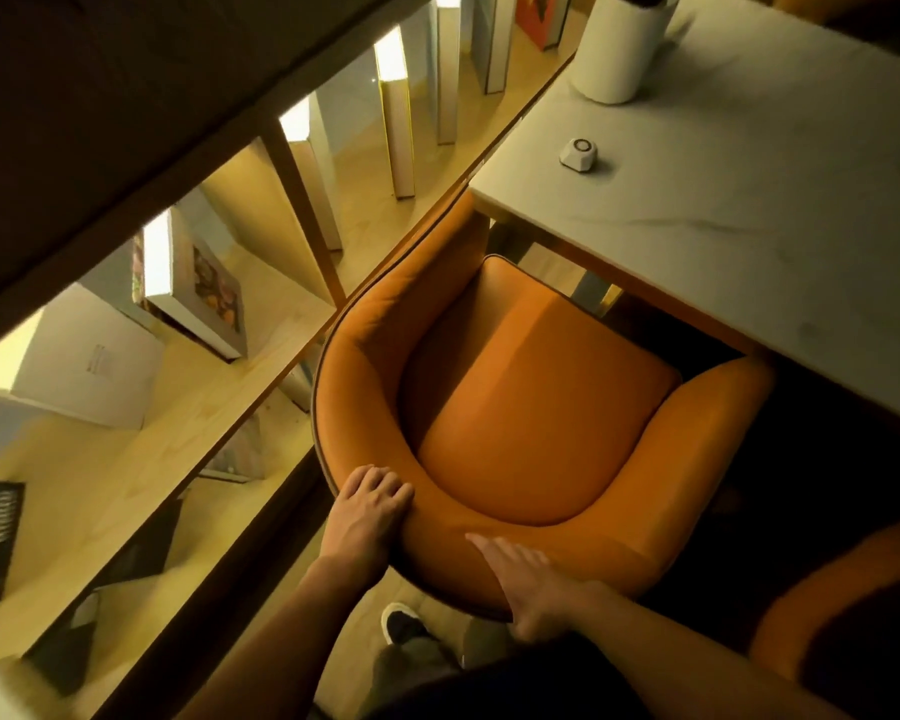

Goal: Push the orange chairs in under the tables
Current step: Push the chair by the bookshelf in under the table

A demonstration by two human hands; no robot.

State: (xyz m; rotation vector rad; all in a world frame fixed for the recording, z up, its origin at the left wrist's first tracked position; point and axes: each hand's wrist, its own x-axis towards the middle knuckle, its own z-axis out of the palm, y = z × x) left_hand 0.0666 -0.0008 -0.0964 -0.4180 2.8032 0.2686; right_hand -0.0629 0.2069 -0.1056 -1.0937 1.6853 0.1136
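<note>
An orange tub chair (531, 402) stands below me, its seat facing the white marble-look table (739, 200). Its front and one armrest sit just under the table's edge. My left hand (370, 517) grips the curved backrest rim at the left, fingers curled over the top. My right hand (531, 579) lies flat on the backrest rim at the right, fingers spread. A second orange chair (848, 610) shows at the lower right, partly cut off by the frame.
A wooden bookshelf (240, 392) with books and lit shelves runs close along the chair's left side. On the table stand a white cylinder (619, 49) and a small white device (579, 154). My shoe (404, 623) is on the floor behind the chair.
</note>
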